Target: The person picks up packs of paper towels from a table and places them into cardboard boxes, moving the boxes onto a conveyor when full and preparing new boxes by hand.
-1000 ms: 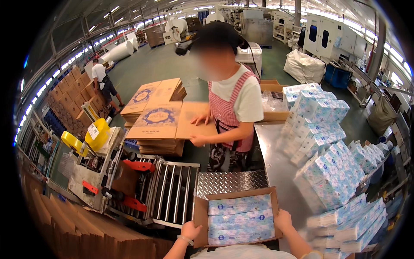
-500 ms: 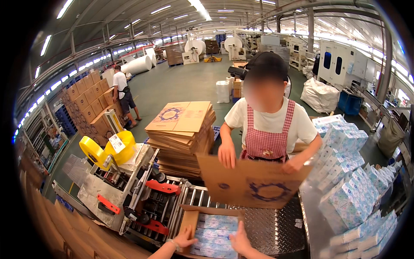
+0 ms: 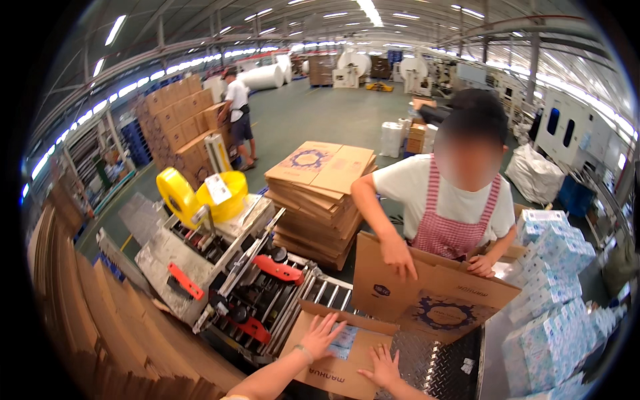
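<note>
A cardboard carton stands in front of me on the roller conveyor, its flaps partly folded over. My left hand lies with spread fingers on the left flap, near the gap between the flaps. On the near flap rests my right hand, its fingers apart. Through the gap shows a light-blue tissue pack; the other contents are covered. Across from me a co-worker in a checked apron holds another printed carton, partly unfolded, by its upper edge.
A tape machine with yellow tape rolls and red handles borders the conveyor on the left. Flat cartons are stacked beyond it. Blue tissue packs pile up at right. More cardboard sheets stand at lower left.
The near and left flaps now cover most of the tissue packs, with my hands on top. The co-worker's carton has opened out somewhat. My view has turned left.
</note>
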Available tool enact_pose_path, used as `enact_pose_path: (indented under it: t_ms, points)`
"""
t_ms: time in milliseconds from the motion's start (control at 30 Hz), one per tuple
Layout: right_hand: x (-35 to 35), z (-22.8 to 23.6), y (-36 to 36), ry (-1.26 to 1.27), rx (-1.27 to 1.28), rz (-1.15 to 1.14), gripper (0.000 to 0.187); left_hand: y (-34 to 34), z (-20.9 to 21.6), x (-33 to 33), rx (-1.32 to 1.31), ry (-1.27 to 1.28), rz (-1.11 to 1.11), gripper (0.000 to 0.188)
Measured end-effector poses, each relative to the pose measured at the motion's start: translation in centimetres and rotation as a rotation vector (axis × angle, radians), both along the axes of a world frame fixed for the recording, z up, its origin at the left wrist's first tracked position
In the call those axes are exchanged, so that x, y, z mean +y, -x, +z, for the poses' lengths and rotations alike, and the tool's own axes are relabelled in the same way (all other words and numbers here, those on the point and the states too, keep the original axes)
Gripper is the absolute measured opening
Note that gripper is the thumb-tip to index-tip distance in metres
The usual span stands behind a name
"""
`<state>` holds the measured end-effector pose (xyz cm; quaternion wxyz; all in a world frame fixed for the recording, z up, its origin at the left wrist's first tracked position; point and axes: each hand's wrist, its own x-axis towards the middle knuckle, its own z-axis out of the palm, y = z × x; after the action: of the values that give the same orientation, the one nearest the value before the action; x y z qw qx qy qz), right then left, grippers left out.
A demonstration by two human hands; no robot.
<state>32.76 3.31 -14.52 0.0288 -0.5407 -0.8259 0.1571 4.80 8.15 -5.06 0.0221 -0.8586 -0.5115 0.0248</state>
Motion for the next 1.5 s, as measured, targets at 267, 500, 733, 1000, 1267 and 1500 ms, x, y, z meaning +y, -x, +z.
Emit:
enact_pose_path:
  t_ms: [267,500,733,1000,1267,1500]
  points:
    - [-4.3,-3.3,-0.5,0.016,0.517,-0.459,0.114,-0.3,-1.5,-1.8,-0.336,0.067,0.329,0.068]
    - [-1.9,-4.8,-0.4,1.286,1.150,-0.851,0.081,-0.3,-10.1,-8.5,-0.302,0.051,0.358,0.077]
    - [0.7,-4.8,5.4,1.338,1.384,-0.818,0.067,5.9,-10.4,-0.1,-0.273,0.072,0.216,0.076]
    - [12.6,-9.2,18.4,0.652,1.456,-0.898,0.071,16.1,-11.9,10.2,-0.406,0.039,0.250,0.079]
    - [16.4,-6.8,30.4,0.397,1.238,-0.727,0.062,24.4,-12.1,11.3,-0.255,0.017,0.485,0.076]
    - [20.6,-11.3,34.5,0.756,1.223,-0.647,0.072,14.1,-5.1,0.7,-0.654,-0.179,0.544,0.059]
